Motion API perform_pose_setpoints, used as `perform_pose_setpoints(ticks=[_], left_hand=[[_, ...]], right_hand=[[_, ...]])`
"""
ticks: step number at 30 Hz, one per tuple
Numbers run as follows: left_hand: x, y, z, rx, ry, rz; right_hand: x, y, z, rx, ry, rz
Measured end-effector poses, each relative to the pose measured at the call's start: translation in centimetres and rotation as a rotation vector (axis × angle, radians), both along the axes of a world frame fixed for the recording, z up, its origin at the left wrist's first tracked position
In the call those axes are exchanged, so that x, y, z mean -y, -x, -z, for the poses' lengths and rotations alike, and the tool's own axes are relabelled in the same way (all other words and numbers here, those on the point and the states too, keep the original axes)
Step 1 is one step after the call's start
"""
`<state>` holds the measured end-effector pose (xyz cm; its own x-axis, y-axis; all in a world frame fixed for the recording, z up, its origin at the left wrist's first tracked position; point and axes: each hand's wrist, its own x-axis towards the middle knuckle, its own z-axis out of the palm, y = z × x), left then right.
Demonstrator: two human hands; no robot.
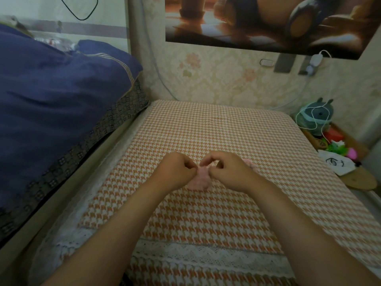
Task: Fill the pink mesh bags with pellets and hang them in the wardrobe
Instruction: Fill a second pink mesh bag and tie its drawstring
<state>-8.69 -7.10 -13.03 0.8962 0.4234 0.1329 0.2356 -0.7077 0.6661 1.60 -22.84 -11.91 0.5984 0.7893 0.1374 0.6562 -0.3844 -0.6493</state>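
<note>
While left hand (175, 170), right hand (228, 172) fingers pinch pink mesh bag (199, 181) (middle of cloth (206, 215)), lace edge (185, 250) well apart.

houndstooth cloth (206, 131), navy bedding (51, 100) at left, poster (268, 21) on the wall, grey plush toy (315, 116) at right

The pink mesh bag (199, 180) is soft, fuzzy-looking netted cloth, matt. The houndstooth cover (216, 129) is coarse woven fabric in orange and cream, also matt, edged with openwork white lace trim (185, 251). The navy quilt (51, 89) is smooth cloth with a faint sheen. The wallpaper (226, 85) looks matt and embossed with flowers; the poster (268, 23) is glossy. The white plug (316, 58) is smooth plastic, the round board (359, 180) bare matt wood
</note>
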Motion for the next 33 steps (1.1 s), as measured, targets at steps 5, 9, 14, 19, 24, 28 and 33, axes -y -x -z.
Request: perform_pose_setpoints(ticks=[5, 9, 14, 19, 24, 28, 33], left_hand=[[-0.6, 0.5, -0.2, -0.023, 0.010, 0.023], [-0.9, 0.6, 0.1, -0.065, 0.011, 0.070], [-0.8, 0.7, 0.1, -0.049, 0.031, 0.083], [-0.9, 0.9, 0.1, -0.051, 0.040, 0.124], [-1.2, 0.6, 0.3, -0.048, 0.041, 0.133], [-1.1, 0.1, 0.7, -0.025, 0.068, 0.153], [-1.1, 0.0, 1.1, -0.008, 0.121, 0.153]], right_hand=[[0.5, -1.5, 1.7, 0.086, 0.128, 0.180], [-0.1, -0.9, 3.1, 0.109, 0.335, 0.155], [-1.3, -0.9, 4.1, 0.190, 0.330, 0.211], [-1.3, -1.3, 4.1, 0.120, 0.260, 0.227], [-1.3, -0.9, 2.0, 0.005, -0.069, 0.276], [-1.2, 0.5, 0.2, -0.022, -0.204, 0.146], [-0.9, 1.3, 0.3, 0.133, -0.097, 0.045]])
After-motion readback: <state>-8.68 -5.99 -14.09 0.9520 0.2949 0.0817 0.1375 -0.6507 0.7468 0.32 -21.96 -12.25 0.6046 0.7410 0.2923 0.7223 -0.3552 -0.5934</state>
